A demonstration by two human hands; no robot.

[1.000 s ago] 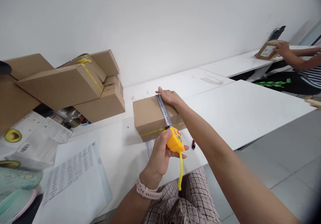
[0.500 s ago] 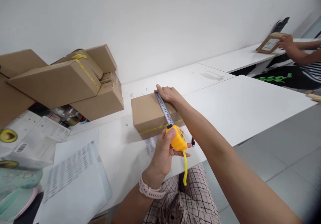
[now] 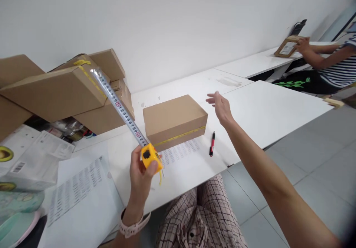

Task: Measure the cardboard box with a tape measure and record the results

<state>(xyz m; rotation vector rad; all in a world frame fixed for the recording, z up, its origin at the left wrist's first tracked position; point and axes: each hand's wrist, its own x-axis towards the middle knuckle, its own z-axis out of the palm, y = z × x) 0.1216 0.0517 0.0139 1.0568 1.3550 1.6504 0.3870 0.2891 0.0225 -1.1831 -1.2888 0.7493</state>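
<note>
Above the table (image 3: 258,111): tape measure (image 3: 148,154) gripped in my left hand (image 3: 139,179), blade (image 3: 122,111) extended.
My right hand (image 3: 221,109), unclenched, hangs just beside the box (image 3: 175,115); a pen (image 3: 212,144) lies nearby.

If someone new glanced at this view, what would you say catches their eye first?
Probably the bright yellow tape measure in the left hand, its silver blade slanting up toward the stacked boxes at left. Next comes the cardboard box on the white table, with the empty right hand hovering off its right end.
</note>
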